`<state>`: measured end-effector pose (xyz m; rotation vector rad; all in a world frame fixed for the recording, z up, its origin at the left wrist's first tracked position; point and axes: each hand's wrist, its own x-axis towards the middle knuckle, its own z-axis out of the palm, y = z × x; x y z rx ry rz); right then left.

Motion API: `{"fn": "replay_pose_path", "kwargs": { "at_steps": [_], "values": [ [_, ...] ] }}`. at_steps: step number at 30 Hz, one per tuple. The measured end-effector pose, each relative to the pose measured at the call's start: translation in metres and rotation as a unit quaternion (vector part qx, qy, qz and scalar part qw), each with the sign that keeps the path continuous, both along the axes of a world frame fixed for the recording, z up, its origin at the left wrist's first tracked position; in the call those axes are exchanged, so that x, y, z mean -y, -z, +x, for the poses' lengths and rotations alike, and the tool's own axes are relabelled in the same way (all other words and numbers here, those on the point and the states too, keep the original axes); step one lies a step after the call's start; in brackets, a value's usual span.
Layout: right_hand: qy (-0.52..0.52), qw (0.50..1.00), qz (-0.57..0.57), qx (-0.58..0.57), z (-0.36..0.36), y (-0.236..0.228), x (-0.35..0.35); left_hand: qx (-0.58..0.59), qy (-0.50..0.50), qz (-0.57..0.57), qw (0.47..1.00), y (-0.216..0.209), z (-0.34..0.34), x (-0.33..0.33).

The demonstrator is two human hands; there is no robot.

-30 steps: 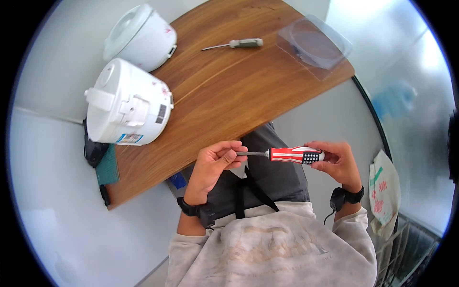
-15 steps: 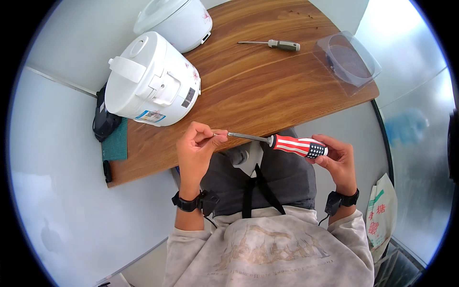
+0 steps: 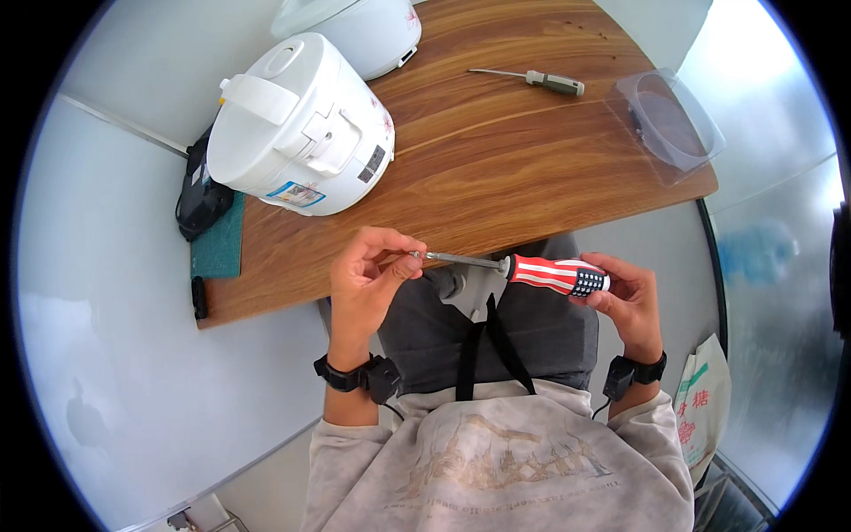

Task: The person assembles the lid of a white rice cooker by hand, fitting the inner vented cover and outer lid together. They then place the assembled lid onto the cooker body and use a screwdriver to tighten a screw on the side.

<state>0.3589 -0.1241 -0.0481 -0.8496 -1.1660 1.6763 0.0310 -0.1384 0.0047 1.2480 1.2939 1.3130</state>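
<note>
My right hand [image 3: 625, 297] is closed around the butt end of a screwdriver [image 3: 545, 274] with a red, white and black starred-and-striped handle. Its metal shaft points left, held level over my lap near the table's front edge. At the tip, the thumb and fingers of my left hand [image 3: 368, 279] pinch a small metal piece [image 3: 415, 254], too small to identify surely. Beyond the left hand stands a white rice cooker [image 3: 297, 124] with its lid down, a handle on top and pink flower prints on its side.
A second white rice cooker [image 3: 368, 40] stands behind the first. A grey-handled screwdriver [image 3: 556, 83] lies farther back. Right of it sits a clear plastic tray [image 3: 709, 133]. On the left are a black bag-like item [image 3: 202, 199] and a green mat [image 3: 217, 244] on the wooden table [image 3: 496, 168].
The view has shifted, so the table and cookers sit farther up and right in the picture. Both hands keep their grips, and the small metal piece shows more clearly at the left fingertips.
</note>
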Motion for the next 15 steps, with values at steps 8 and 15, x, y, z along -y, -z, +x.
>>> {"fn": "replay_pose_path", "kwargs": {
  "at_steps": [8, 15],
  "values": [
    [-0.005, 1.0, 0.014, 0.011, 0.0013, 0.0027, -0.0006, 0.01, 0.021, 0.019, 1.0, 0.0002, -0.0015, 0.0014],
    [-0.01, 1.0, 0.011, -0.007, 0.0, 0.0053, -0.0017, -0.002, 0.03, 0.012, 0.999, 0.0003, -0.0012, -0.0002]
  ]
}}
